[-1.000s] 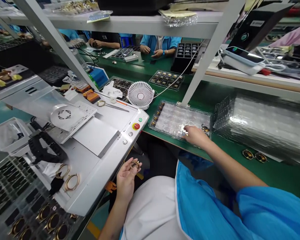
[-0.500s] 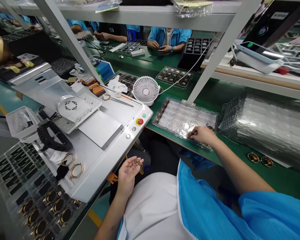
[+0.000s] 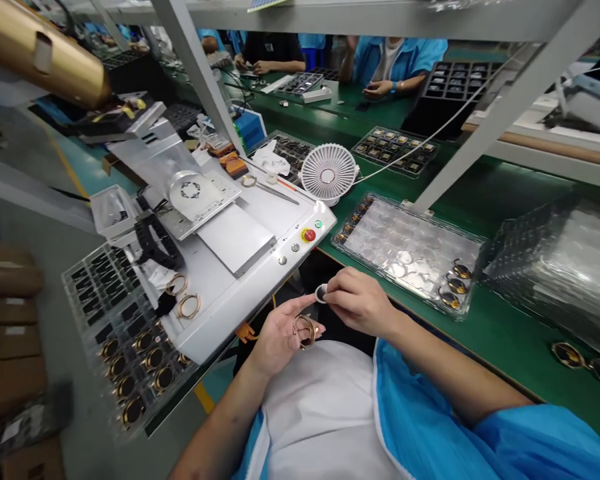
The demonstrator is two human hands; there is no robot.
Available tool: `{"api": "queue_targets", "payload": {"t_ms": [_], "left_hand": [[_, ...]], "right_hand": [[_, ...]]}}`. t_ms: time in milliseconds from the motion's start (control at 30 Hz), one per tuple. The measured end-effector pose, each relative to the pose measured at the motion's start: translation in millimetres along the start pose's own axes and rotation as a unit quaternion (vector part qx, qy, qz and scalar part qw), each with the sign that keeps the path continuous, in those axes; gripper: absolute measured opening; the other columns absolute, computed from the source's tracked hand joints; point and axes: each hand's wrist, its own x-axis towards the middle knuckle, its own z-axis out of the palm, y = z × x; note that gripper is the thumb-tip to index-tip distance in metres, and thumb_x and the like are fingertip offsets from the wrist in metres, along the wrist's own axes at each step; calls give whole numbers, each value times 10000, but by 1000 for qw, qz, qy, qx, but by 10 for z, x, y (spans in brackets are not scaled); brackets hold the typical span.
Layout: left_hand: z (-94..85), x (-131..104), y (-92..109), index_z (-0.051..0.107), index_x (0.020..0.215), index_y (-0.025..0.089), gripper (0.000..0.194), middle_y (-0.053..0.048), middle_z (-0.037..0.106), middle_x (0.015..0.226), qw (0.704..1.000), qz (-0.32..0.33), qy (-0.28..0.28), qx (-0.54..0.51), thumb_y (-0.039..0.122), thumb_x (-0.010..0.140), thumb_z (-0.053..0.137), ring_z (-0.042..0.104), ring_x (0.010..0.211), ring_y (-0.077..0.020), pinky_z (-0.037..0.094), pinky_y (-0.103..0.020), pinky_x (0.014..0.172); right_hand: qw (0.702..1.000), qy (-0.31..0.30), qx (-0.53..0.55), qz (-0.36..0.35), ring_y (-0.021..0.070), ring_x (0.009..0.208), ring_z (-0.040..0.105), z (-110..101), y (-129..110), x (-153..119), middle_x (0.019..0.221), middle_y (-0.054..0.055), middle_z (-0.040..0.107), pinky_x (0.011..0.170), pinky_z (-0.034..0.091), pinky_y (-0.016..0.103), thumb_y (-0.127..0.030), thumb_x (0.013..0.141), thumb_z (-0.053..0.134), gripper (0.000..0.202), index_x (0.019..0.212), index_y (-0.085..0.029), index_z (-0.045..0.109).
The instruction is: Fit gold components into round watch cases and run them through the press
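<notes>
Above my lap, my left hand (image 3: 277, 335) holds a thin gold ring-shaped frame (image 3: 305, 331) between thumb and fingers, palm up. Right beside it, my right hand (image 3: 361, 303) pinches a small round piece (image 3: 321, 293) with a dark centre and a pale rim, close to the left fingertips. A clear plastic tray (image 3: 405, 243) on the green bench holds round gold and dark parts along its left and right ends. Two loose gold rings (image 3: 188, 306) lie on the white machine's edge at the left.
The white machine top (image 3: 215, 293) has a red button (image 3: 309, 235). A small white fan (image 3: 329, 173) stands behind it. Stacked clear trays (image 3: 560, 260) are at the right, and a tray of round dark parts (image 3: 153, 359) at the lower left. People work across the bench.
My right hand has left the clear tray and come in beside my left hand with a small round piece. The view has shifted to the left.
</notes>
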Motion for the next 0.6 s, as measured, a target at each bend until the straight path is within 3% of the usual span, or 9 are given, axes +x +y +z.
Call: {"api": "queue_targets", "payload": {"t_ms": [100, 167, 233, 267, 333, 433, 533, 600], "left_hand": [[-50, -68, 84, 739, 1287, 191, 900, -118, 796, 912, 1000, 8, 11, -11, 489, 485, 1019, 753, 910, -276, 563, -360, 858], [-94, -120, 115, 742, 1282, 185, 873, -116, 798, 901, 999, 26, 26, -9, 464, 503, 1020, 757, 915, -272, 563, -352, 861], [-125, -165, 128, 747, 1274, 191, 820, -114, 801, 920, 999, 42, 32, -1, 425, 536, 1018, 761, 923, -260, 565, -341, 872], [-134, -181, 129, 748, 1270, 196, 796, -112, 801, 930, 998, 49, 31, 3, 409, 551, 1016, 763, 929, -256, 567, -337, 875], [-149, -200, 122, 748, 1269, 206, 770, -105, 796, 947, 997, 66, 23, 11, 386, 569, 1014, 763, 943, -253, 574, -333, 871], [-190, -197, 89, 737, 1286, 226, 789, -100, 782, 1050, 996, 90, 15, 9, 386, 566, 1016, 761, 942, -240, 582, -329, 872], [-268, -179, 39, 720, 1307, 248, 815, -128, 684, 1347, 996, 91, 21, -8, 422, 565, 1011, 756, 916, -213, 592, -324, 857], [-324, -170, 4, 715, 1308, 244, 826, -138, 622, 1435, 996, 80, 22, -21, 462, 565, 1003, 749, 900, -199, 596, -311, 829]], "right_hand": [[999, 30, 5, -45, 232, 902, 636, 146, -85, 162, 942, 77, 710, 758, 554, 392, -133, 949, 593, 182, 874, -253, 707], [998, 24, 55, -22, 264, 1057, 637, 182, -85, 224, 1117, 106, 694, 856, 573, 443, -141, 925, 626, 156, 966, -257, 724], [988, -11, 149, 29, 288, 1172, 620, 205, -78, 268, 1303, 147, 631, 904, 584, 463, -199, 901, 689, 274, 1171, -245, 709], [978, -31, 194, 63, 282, 1155, 636, 221, -77, 287, 1327, 161, 619, 881, 598, 442, -236, 900, 709, 370, 1269, -231, 679], [958, -57, 252, 125, 225, 963, 688, 270, -82, 318, 1190, 145, 685, 764, 607, 361, -268, 931, 693, 413, 1337, -201, 658], [942, -51, 284, 173, 157, 724, 669, 385, -98, 345, 932, 80, 732, 647, 566, 289, -231, 975, 632, 235, 1174, -194, 752], [927, -9, 326, 183, 164, 753, 697, 494, -117, 347, 961, 81, 746, 649, 572, 284, -199, 950, 645, 144, 976, -206, 787], [924, -4, 336, 182, 163, 743, 696, 531, -133, 345, 939, 76, 740, 634, 565, 278, -173, 938, 634, 144, 883, -206, 763]]}}
